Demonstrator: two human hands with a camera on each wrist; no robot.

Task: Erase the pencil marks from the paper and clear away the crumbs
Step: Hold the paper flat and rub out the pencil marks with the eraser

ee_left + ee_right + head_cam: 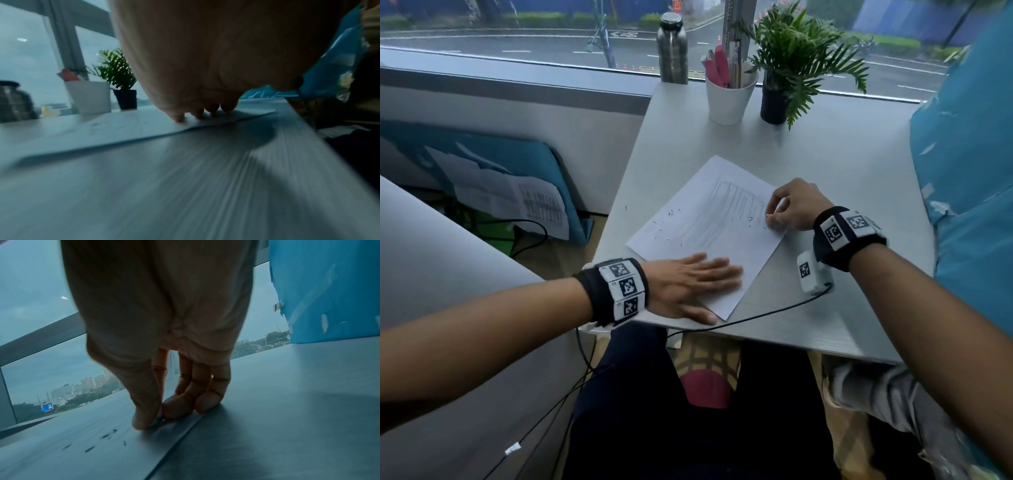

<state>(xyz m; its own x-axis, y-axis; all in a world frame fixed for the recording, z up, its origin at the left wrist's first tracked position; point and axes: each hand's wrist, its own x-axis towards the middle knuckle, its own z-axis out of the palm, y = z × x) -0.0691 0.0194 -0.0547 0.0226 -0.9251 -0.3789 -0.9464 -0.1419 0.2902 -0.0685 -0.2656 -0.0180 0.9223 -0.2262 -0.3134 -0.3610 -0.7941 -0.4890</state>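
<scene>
A white sheet of paper (709, 219) lies askew on the grey table (825, 164), with faint pencil marks (726, 205) across its middle. Dark eraser crumbs (671, 219) are scattered on its left part, and a few crumbs (107, 436) lie near the right edge. My left hand (709, 277) lies flat with straight fingers (197, 113) pressing the sheet's near corner. My right hand (770, 216) is at the paper's right edge, thumb and fingers pinched on a small eraser (158, 417) that is almost hidden.
At the back of the table stand a white cup of pens (729, 99), a potted plant (791, 68) and a steel bottle (673, 51). A blue covering (969, 154) borders the table's right side. A black cable (756, 317) runs along the near edge.
</scene>
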